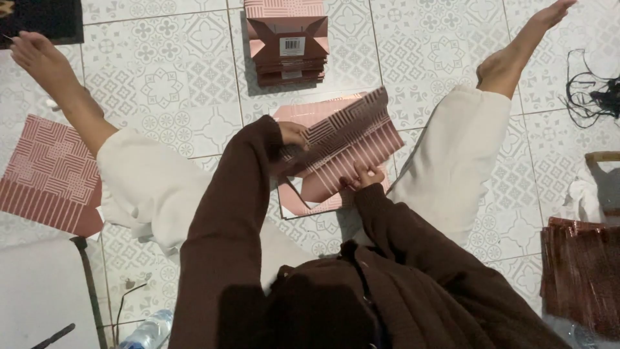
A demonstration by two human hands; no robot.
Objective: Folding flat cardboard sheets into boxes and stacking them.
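My left hand [294, 134] and right hand [368, 174] both pinch the pink bag [342, 145]; its flap hides my fingertips.

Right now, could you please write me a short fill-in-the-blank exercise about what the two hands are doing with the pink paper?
1. Both hands, left hand and right hand, hold a striped pink ____.
2. The stack of folded bags lies on the ____ between the feet.
3. The sleeves are dark ____.
4. Near the bottom left edge lies a clear plastic ____.

Missing words: paper bag; floor; brown; bottle.
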